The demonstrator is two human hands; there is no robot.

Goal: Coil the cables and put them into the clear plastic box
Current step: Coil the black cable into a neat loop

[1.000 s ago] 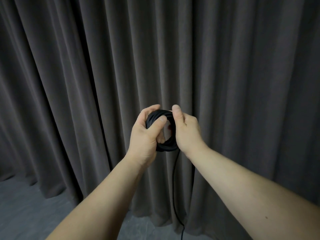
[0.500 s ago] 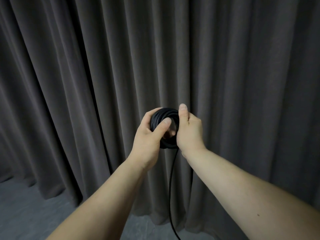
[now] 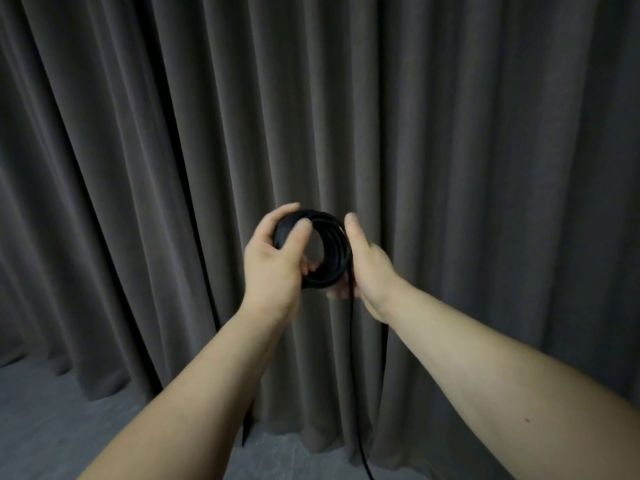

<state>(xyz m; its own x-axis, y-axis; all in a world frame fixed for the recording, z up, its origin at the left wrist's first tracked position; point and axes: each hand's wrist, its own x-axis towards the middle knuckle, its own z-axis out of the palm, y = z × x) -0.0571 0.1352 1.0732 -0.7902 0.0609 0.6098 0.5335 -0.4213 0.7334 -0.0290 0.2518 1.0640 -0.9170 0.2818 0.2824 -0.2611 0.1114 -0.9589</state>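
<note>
Right now both hands are up in front of a heavy dark grey curtain, working one black cable coil held in mid-air between them. Left hand grips the coil's left side, thumb hooked over the near rim, fingers wrapped round the back. Right hand clasps the right side, thumb pointing up along the rim, fingers tucked underneath and behind. So the hands sit close together, both clamped on that same coil, and its open centre faces the camera.

From the bottom of the coil a loose cable tail drops straight down between the forearms and runs off at the lower edge of the view. Behind it the curtain hangs in deep folds right across the frame and reaches down to a grey floor, seen at lower left and in a strip beneath the arms. No box is in view.
</note>
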